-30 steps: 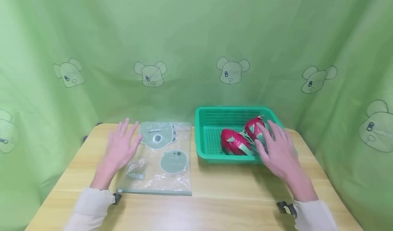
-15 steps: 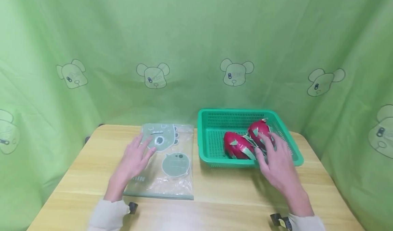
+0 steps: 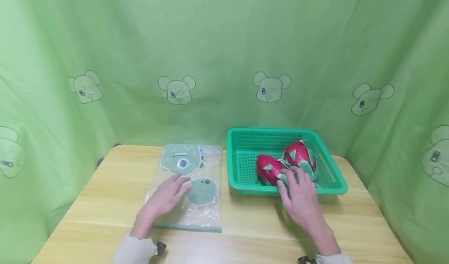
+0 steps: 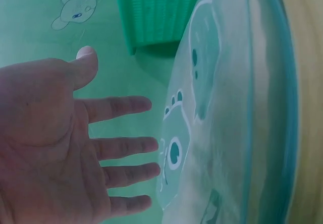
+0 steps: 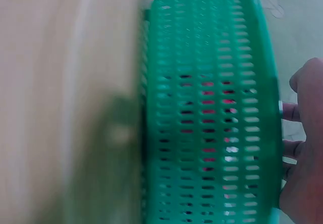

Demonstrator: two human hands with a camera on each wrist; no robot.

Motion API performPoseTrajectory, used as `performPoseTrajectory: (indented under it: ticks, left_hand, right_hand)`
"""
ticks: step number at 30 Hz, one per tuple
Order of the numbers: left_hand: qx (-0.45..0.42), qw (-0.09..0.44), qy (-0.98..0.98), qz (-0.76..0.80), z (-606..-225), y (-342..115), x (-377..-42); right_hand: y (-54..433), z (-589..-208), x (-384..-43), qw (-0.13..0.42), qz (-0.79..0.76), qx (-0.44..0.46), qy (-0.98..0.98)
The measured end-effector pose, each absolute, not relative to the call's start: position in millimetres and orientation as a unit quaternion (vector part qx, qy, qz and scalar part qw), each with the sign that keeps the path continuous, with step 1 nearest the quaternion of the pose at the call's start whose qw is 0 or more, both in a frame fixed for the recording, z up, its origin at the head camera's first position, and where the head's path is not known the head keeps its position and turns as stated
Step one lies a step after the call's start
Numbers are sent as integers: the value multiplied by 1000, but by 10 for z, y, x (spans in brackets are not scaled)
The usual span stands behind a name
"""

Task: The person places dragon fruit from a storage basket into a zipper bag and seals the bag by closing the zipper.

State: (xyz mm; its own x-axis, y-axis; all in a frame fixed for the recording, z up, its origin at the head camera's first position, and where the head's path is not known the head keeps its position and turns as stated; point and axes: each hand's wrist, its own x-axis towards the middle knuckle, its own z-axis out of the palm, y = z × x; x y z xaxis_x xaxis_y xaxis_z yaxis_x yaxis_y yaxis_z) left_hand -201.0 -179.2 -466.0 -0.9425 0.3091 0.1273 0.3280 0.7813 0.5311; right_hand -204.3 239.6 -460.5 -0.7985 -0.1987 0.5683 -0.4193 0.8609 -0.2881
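Note:
My left hand (image 3: pixel 166 195) hovers over a clear zip bag (image 3: pixel 207 158) with green cartoon prints, which lies flat on the table. In the left wrist view that hand (image 4: pixel 55 148) has its fingers straight and apart, nothing in the palm. My right hand (image 3: pixel 299 197) reaches over the front rim of a green plastic basket (image 3: pixel 233 166), fingers slightly bent by the nearer of two red dragon fruits (image 3: pixel 267 166). The second dragon fruit (image 3: pixel 298 153) lies behind it to the right. In the right wrist view the basket wall (image 5: pixel 212 47) hides the right fingertips.
A light wooden table (image 3: pixel 94 201) carries the bag and the basket side by side. Green curtains (image 3: pixel 217 30) printed with bear heads hang behind and at both sides. A dark wrist strap (image 3: pixel 160 249) shows at the left cuff.
My left hand has moved right and nearer, from the bag's left edge to over its middle. My right hand has shifted left and nearer, from the farther dragon fruit to the nearer one.

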Motion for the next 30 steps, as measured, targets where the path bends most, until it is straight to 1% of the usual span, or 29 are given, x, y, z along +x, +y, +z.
performPoseTrajectory:
  ticks: [6, 13, 21, 30]
  left_hand:
    - [-173, 26, -941, -289, -4693, -1734, -1960]
    - [-160, -21, -941, -297, -4687, -1703, -1920]
    - [-175, -64, -936, -298, -4703, -1708, -1872]
    - [-156, -131, -944, -260, -4665, -1684, -1731]
  right_hand:
    - [2350, -4672, -2028, 257, 177, 146, -939]
    - [2308, -4714, -2008, 246, 141, 141, -949]
    - [2303, -4669, -2007, 240, 117, 148, -952]
    - [2299, -4670, -1955, 213, 104, 148, -960]
